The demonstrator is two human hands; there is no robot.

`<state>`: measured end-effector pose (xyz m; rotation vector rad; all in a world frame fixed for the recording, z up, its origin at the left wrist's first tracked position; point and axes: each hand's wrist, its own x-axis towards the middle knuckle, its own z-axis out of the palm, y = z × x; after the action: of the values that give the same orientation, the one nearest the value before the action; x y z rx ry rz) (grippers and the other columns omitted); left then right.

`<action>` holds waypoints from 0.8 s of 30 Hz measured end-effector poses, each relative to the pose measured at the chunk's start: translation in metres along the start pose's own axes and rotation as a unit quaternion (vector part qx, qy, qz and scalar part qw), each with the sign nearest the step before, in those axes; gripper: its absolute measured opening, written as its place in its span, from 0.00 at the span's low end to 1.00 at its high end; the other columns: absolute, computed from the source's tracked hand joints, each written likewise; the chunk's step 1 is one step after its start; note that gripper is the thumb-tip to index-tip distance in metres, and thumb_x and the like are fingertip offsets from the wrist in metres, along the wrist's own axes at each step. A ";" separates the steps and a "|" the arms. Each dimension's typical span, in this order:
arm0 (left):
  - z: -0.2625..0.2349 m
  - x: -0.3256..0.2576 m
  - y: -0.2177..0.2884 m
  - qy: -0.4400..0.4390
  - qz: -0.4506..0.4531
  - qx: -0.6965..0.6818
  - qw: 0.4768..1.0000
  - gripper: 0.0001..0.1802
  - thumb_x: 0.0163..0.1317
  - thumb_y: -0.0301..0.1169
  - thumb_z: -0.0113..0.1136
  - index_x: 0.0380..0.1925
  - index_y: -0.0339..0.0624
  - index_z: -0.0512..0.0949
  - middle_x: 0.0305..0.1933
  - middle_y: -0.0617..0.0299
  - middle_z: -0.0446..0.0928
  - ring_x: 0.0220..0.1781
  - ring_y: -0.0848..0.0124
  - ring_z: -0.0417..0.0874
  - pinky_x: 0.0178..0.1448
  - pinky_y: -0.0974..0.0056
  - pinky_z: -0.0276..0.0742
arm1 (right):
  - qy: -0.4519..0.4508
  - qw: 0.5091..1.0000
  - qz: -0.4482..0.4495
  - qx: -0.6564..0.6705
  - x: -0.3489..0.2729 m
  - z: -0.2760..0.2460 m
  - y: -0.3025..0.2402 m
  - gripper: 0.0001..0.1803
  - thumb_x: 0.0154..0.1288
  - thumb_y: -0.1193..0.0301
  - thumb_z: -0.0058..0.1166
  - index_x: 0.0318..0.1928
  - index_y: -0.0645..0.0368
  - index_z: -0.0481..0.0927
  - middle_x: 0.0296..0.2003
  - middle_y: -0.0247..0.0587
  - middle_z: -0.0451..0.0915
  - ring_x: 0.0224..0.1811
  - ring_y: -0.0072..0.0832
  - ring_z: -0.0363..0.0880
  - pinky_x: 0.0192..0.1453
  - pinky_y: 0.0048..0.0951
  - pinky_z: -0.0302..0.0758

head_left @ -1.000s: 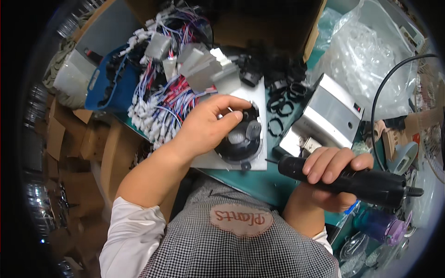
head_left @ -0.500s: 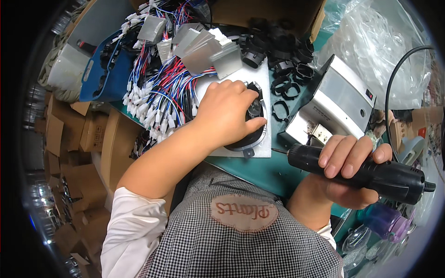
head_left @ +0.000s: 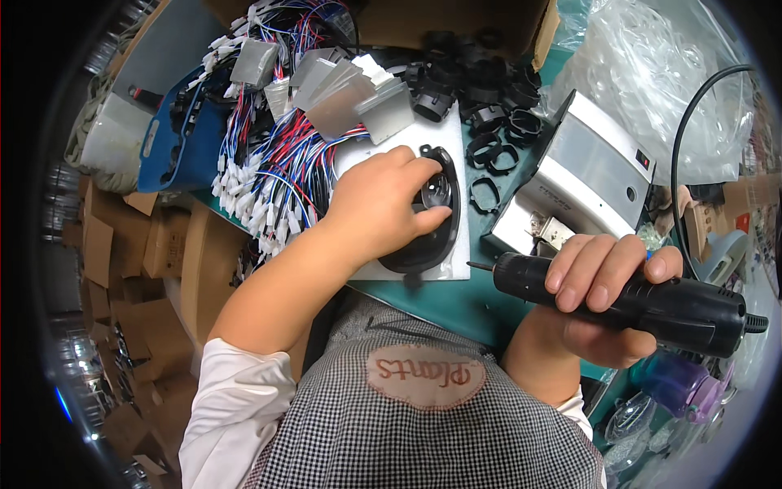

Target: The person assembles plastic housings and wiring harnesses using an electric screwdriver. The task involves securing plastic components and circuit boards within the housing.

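Observation:
My left hand (head_left: 379,200) grips a black oval housing (head_left: 419,254), with thumb and fingers on either side of a round glossy lens. This part is over a white foam pad (head_left: 463,244); whether it touches the pad I cannot tell. In my right hand (head_left: 599,273) is a black electric screwdriver (head_left: 700,318), fingers wrapped round its body. Its thin bit points left toward the housing and stays apart from it. Beyond the left hand lie flat silvery plates (head_left: 338,102) on a heap of red, blue and white wires (head_left: 281,167) with white connectors.
A silver box-shaped device (head_left: 582,167) stands right of the pad. Behind it are black plastic rings (head_left: 486,196) and a clear plastic bag (head_left: 652,90). A blue bin (head_left: 175,147) is at left, with cardboard boxes (head_left: 147,326) below. A black cable (head_left: 680,155) arcs at right.
The housing has turned in my left hand: its black front with the lens now shows where a silvery rim showed before. My right hand still holds the screwdriver near the same spot.

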<state>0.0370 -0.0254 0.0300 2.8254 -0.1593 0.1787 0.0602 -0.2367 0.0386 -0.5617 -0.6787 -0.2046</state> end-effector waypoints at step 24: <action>-0.028 -0.043 -0.022 0.034 -0.110 -0.275 0.955 0.07 0.61 0.26 0.50 0.39 0.38 0.69 0.27 0.62 0.73 0.24 0.75 0.73 0.28 0.70 0.70 | -0.022 1.000 0.003 -0.018 -0.001 -0.004 0.005 0.31 0.59 0.53 0.60 0.52 0.59 0.62 0.27 0.37 0.72 0.22 0.28 0.74 0.27 0.30 0.75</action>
<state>-0.0056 0.0080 0.0437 2.2566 0.1090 0.1524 0.0635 -0.2350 0.0329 -0.6039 -0.7180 -0.1991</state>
